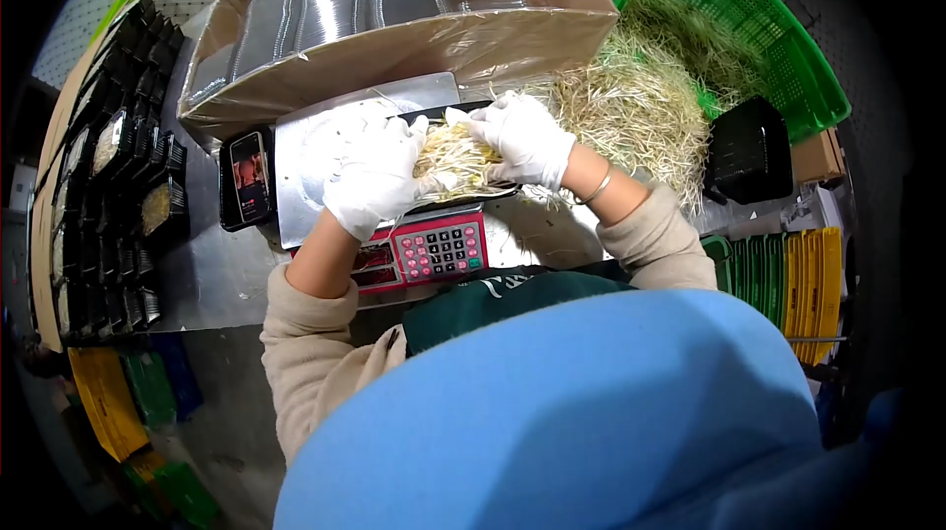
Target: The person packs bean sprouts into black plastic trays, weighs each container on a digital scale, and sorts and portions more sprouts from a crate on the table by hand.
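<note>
Both of my hands wear white gloves and work on pale sprouts (455, 158) with yellowish tops in a black tray (468, 203). My left hand (374, 170) grips the sprouts at the tray's left side, its fingers curled in. On the right side, my right hand (525, 139) has its fingers bent over the sprouts and the tray's edge. Under the tray stands a scale with a red keypad front (439, 252) and a metal plate (301, 195). The gloves hide part of the tray and the fingertips.
A large heap of loose sprouts (631, 121) spills from a green basket (788, 57) at the right, beside black containers (751, 151). Behind the scale is a cardboard box (414, 52) of clear plastic lids. A phone (248, 178) and stacked filled trays (118, 195) are at the left.
</note>
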